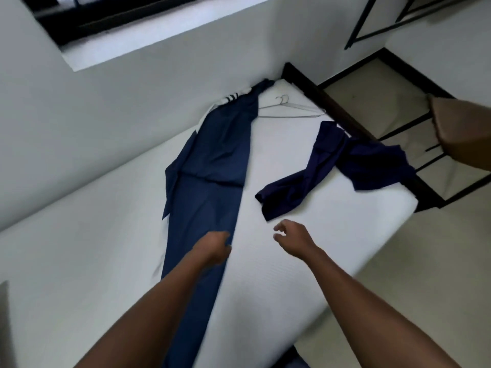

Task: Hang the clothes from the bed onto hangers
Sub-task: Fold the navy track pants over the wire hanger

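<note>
A long navy garment lies stretched along the white mattress, its far end bunched against the wall by a white striped cloth. My left hand grips its right edge with curled fingers. My right hand hovers over bare mattress, fingers loosely curled and holding nothing, just short of a crumpled dark purple garment. That garment spills over the mattress's right edge. Two thin wire hangers lie at the far end of the bed.
A white wall runs along the bed's left side under a dark window frame. A black metal frame stands on the floor to the right of the bed. A brown object juts in from the right edge.
</note>
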The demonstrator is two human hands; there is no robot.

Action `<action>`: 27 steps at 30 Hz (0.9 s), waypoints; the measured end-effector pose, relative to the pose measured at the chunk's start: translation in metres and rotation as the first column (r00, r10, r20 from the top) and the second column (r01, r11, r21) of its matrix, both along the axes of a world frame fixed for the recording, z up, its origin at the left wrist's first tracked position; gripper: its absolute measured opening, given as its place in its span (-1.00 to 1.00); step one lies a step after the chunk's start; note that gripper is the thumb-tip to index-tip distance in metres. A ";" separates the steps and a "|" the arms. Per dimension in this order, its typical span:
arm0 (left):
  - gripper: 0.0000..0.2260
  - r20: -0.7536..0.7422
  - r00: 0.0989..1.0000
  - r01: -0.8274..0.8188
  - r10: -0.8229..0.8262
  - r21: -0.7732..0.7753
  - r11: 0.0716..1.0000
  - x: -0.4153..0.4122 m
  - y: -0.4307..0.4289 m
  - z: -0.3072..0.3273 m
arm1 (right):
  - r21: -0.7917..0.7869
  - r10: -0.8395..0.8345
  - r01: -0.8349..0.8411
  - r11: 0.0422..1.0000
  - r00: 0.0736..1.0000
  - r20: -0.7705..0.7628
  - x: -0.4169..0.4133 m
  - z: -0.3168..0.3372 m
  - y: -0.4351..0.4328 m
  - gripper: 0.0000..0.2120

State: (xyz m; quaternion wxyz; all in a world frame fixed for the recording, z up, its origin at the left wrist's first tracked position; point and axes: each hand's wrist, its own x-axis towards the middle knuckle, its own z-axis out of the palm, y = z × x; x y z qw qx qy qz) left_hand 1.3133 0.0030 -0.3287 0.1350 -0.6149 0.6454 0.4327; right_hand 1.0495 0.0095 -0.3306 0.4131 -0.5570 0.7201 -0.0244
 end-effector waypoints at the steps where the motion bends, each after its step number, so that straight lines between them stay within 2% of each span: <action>1: -0.59 -0.001 1.000 0.003 -0.003 -0.012 1.000 -0.013 -0.009 0.000 | -0.012 -0.007 0.007 1.000 1.000 -0.007 -0.008 -0.004 -0.002 -0.77; 5: -0.50 0.028 0.999 0.037 -0.037 0.001 0.999 -0.078 -0.068 -0.019 | 0.087 0.097 -0.094 0.992 0.995 -0.028 -0.054 -0.042 -0.025 -0.77; 8: -0.56 0.050 0.998 0.047 -0.047 -0.015 0.999 -0.124 -0.128 -0.047 | 0.152 0.180 -0.173 0.973 0.983 -0.033 -0.092 -0.067 -0.053 -0.75; 10: -0.58 0.055 0.998 0.018 -0.016 -0.047 0.999 -0.155 -0.176 -0.067 | 0.105 0.157 -0.155 0.982 0.987 -0.018 -0.114 -0.076 -0.089 -0.79; 14: -0.45 0.101 0.995 0.013 -0.004 -0.083 0.996 -0.206 -0.264 -0.103 | -0.046 0.087 -0.089 0.995 0.995 -0.041 -0.154 -0.088 -0.202 -0.85; 17: -0.37 0.117 0.993 -0.016 0.015 0.003 1.000 -0.226 -0.305 -0.133 | -0.099 0.131 -0.142 0.985 0.986 -0.107 -0.178 -0.097 -0.292 -0.79; 22: -0.26 0.155 0.987 0.014 -0.047 0.207 0.978 -0.240 -0.331 -0.170 | -0.149 0.272 -0.310 0.939 0.934 -0.232 -0.198 -0.103 -0.425 -0.73; 27: -0.33 0.139 0.990 -0.041 0.002 0.281 0.959 -0.241 -0.345 -0.180 | -0.265 0.211 -0.279 0.923 0.943 -0.257 -0.189 -0.124 -0.529 -0.56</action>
